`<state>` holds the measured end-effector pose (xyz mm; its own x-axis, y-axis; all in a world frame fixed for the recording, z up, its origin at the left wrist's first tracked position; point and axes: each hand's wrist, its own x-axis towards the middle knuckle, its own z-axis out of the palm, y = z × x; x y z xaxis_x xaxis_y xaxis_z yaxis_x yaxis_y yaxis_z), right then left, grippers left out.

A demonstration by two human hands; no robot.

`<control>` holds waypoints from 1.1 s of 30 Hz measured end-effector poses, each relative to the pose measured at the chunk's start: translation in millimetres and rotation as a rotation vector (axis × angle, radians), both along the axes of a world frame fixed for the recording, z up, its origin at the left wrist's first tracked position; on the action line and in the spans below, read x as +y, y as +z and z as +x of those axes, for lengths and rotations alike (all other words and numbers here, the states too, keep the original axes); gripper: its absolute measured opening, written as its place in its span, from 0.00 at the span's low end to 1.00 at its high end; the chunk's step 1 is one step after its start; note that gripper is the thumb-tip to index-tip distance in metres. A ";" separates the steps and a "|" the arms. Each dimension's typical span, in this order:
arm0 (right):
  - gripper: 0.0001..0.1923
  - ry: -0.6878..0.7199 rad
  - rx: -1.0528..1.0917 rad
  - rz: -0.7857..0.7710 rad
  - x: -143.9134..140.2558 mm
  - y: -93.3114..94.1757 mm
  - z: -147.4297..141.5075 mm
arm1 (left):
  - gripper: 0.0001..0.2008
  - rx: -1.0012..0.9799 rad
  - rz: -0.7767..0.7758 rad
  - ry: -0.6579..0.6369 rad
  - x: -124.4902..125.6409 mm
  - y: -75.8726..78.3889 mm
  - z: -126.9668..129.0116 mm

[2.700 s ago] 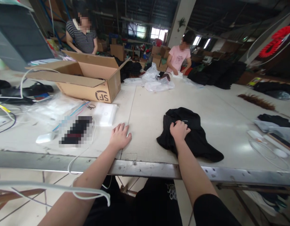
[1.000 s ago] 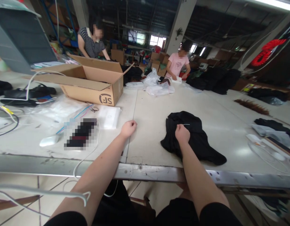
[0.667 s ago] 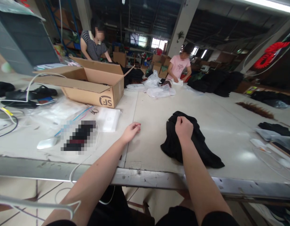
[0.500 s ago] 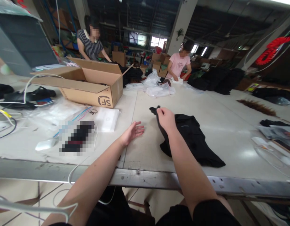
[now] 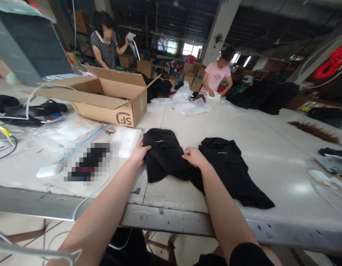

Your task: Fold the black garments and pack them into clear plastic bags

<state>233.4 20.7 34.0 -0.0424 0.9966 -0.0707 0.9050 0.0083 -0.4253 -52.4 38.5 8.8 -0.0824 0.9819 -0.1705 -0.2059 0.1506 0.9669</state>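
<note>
garment (image 5: 226, 166): black | box (image 5: 109, 98): brown | table (image 5: 270, 136): white | co-worker's top (image 5: 104, 53): black-white stripes

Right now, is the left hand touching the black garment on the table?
Touching. The head view shows the left hand with its fingers on the left edge of the black garment, no gap between them; the right hand presses its middle.

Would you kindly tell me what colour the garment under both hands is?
Black garment, with a small pale mark; the head view shows it.
</note>
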 end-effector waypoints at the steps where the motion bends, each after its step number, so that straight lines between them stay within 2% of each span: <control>1: 0.22 0.015 0.033 -0.062 -3.7 -1.4 -1.1 | 0.40 0.116 0.052 0.101 3.6 -1.6 -3.3; 3: 0.27 0.051 0.127 -0.238 -10.1 1.3 -4.3 | 0.42 0.415 0.154 0.220 6.3 -4.3 -8.7; 6: 0.30 0.101 0.221 -0.444 -15.3 9.6 -5.4 | 0.31 0.830 0.364 0.212 -4.2 -2.6 -9.0; 8: 0.20 0.098 0.230 -0.438 -14.9 12.2 -3.0 | 0.22 1.023 0.513 0.188 -19.7 2.6 -1.4; 10: 0.09 0.050 0.229 -0.303 -12.2 10.8 -1.2 | 0.15 1.148 0.565 0.096 -38.5 7.8 12.6; 13: 0.16 -0.075 0.185 0.025 -7.4 3.9 -5.2 | 0.17 1.188 0.632 -0.291 -64.2 8.9 38.2; 15: 0.20 -0.135 0.119 0.139 -5.7 -1.8 -12.5 | 0.29 1.175 0.669 -0.508 -75.7 4.8 52.3; 17: 0.21 -0.150 0.031 0.132 -5.2 -7.0 -20.9 | 0.40 1.166 0.643 -0.622 -81.3 -0.1 60.1; 20: 0.14 -0.159 -0.067 0.062 -4.2 -11.6 -27.3 | 0.46 1.159 0.606 -0.714 -80.4 -1.9 59.4; 23: 0.13 -0.247 -0.059 0.025 -1.0 -10.5 -19.9 | 0.54 1.155 0.615 -0.730 -74.3 2.5 49.7; 26: 0.16 -0.370 -0.013 0.001 2.0 -6.6 -3.7 | 0.58 1.176 0.528 -0.581 -67.0 5.4 38.6; 28: 0.17 -0.415 0.015 0.023 2.2 -5.3 4.6 | 0.52 1.164 0.417 -0.502 -62.1 4.5 32.1; 30: 0.23 -0.419 0.032 0.090 0.9 -6.3 7.2 | 0.45 1.133 0.348 -0.503 -58.1 2.2 27.5; 33: 0.25 -0.360 0.019 0.159 -1.5 -11.2 3.2 | 0.36 1.125 0.359 -0.532 -54.7 -0.8 24.4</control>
<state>236.6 19.2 22.7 0.3118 0.9465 0.0832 0.8540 -0.2408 -0.4611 -28.0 -16.2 8.0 0.4049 0.9143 0.0152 0.7463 -0.3400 0.5723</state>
